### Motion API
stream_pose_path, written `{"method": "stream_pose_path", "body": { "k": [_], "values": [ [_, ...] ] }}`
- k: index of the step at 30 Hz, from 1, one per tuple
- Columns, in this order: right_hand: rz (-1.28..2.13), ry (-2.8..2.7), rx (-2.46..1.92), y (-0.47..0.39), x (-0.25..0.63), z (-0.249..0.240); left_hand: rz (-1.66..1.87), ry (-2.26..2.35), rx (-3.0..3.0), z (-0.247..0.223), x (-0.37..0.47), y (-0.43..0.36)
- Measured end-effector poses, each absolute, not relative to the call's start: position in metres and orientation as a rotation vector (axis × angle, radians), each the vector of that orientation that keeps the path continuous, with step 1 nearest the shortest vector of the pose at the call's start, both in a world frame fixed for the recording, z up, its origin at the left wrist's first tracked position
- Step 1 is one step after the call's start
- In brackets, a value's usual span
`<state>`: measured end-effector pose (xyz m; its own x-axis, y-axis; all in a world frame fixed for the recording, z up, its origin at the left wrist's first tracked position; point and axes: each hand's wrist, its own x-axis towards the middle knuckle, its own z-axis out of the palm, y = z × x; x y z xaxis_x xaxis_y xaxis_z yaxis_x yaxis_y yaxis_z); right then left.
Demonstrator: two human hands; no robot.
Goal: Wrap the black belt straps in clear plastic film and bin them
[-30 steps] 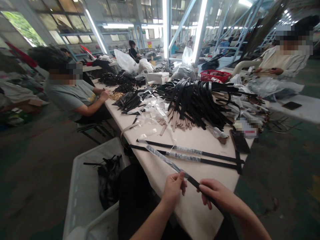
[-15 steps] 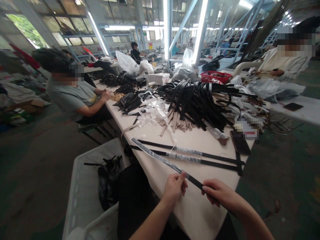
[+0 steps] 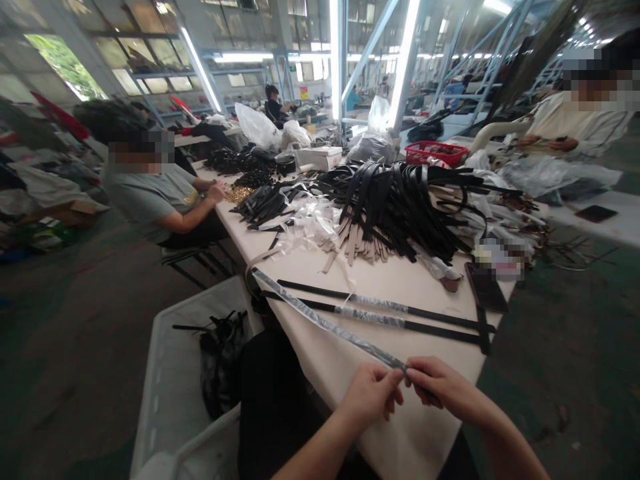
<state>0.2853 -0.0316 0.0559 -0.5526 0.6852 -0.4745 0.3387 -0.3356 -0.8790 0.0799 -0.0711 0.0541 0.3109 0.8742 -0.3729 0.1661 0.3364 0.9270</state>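
Observation:
A long black strap (image 3: 373,352) runs slantwise over the near part of the table, covered along much of its length by a clear plastic sleeve (image 3: 327,325). My left hand (image 3: 373,395) is closed in a pinch on the sleeve's near end. Right beside it, my right hand (image 3: 437,381) grips the strap, fingers wrapped round it and hiding that part. Just beyond lie two more black straps (image 3: 440,330), roughly parallel, each with a crumpled clear sleeve (image 3: 373,315) round its middle.
A heap of black straps (image 3: 395,200) and loose clear plastic (image 3: 310,223) cover the table's far half. A phone (image 3: 486,287) lies near the right edge. Below left stands a white bin (image 3: 155,373) holding black pieces. Co-workers sit at left (image 3: 150,193) and right (image 3: 575,127).
My left hand has moved right along the strap to meet my right hand, and the clear sleeve now reaches further down the strap. My right hand stays nearly in place.

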Motion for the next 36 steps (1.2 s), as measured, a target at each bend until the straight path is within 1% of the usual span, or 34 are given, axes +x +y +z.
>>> {"method": "stream_pose_path", "body": {
  "k": [4,5,6,9,10,12,17,20,23,26,29,32,36],
  "values": [
    [2.050,-1.553,-1.329,-0.024,0.315,0.052,0.775,1.338,1.952,0.089,0.047,-0.060],
    [2.063,-1.551,-1.319,-0.022,0.321,0.052,0.741,1.363,2.142,0.094,0.039,-0.049],
    [2.074,-1.557,-1.310,-0.019,0.326,0.052,0.643,1.379,2.300,0.094,0.034,-0.037],
    [2.064,-1.606,-1.314,-0.009,0.328,0.051,0.152,1.331,2.567,0.080,0.036,-0.001],
    [2.041,-1.627,-1.327,-0.006,0.325,0.050,0.028,1.295,2.600,0.073,0.041,0.008],
    [1.975,-1.674,-1.369,-0.001,0.317,0.049,-0.077,1.257,2.625,0.060,0.052,0.017],
    [1.777,-1.835,-1.531,0.006,0.302,0.053,-0.029,1.264,2.626,0.050,0.073,0.017],
    [1.707,-1.930,-1.537,0.009,0.291,0.057,-0.032,1.255,2.591,0.048,0.086,0.012],
    [1.700,-1.952,-1.449,0.010,0.286,0.056,0.015,1.247,2.537,0.049,0.091,0.009],
    [1.746,-1.912,-1.442,0.009,0.301,0.051,0.090,1.340,2.542,0.052,0.079,0.010],
    [1.791,-1.888,-1.479,0.008,0.316,0.049,0.025,1.466,2.512,0.052,0.070,0.011],
    [1.772,-1.914,-1.443,0.010,0.303,0.051,-0.015,1.398,2.488,0.046,0.085,0.007],
    [1.758,-1.980,-1.385,0.012,0.290,0.056,0.073,1.261,2.521,0.046,0.092,0.002]
  ]
}}
